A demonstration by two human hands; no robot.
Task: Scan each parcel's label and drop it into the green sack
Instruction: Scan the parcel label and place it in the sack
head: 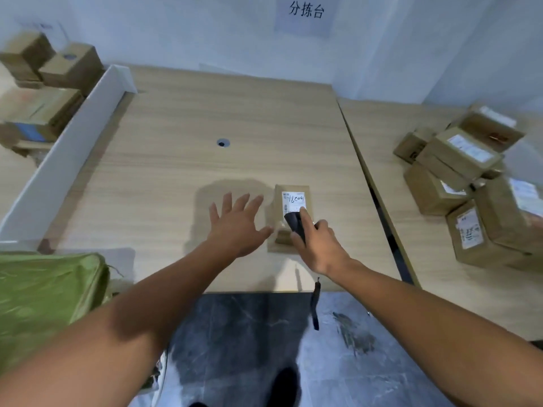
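A small brown parcel (279, 201) lies on the wooden table (182, 136), white label (293, 199) facing up with handwritten digits. My right hand (318, 245) grips a black scanner (295, 223) held over the label's near edge, index finger stretched along it. A black strap (315, 306) hangs from the scanner below the table edge. My left hand (238, 221) hovers just left of the parcel, fingers spread and straight, thumb close to the parcel's side. The green sack (50, 298) stands at the lower left, beside the table.
A pile of several labelled brown parcels (470, 183) sits on the adjoining table at right. More boxes (47, 86) are stacked behind a white divider (64, 154) at left. A cable hole (222, 143) marks the table's middle. Dark tiled floor (249, 342) lies below.
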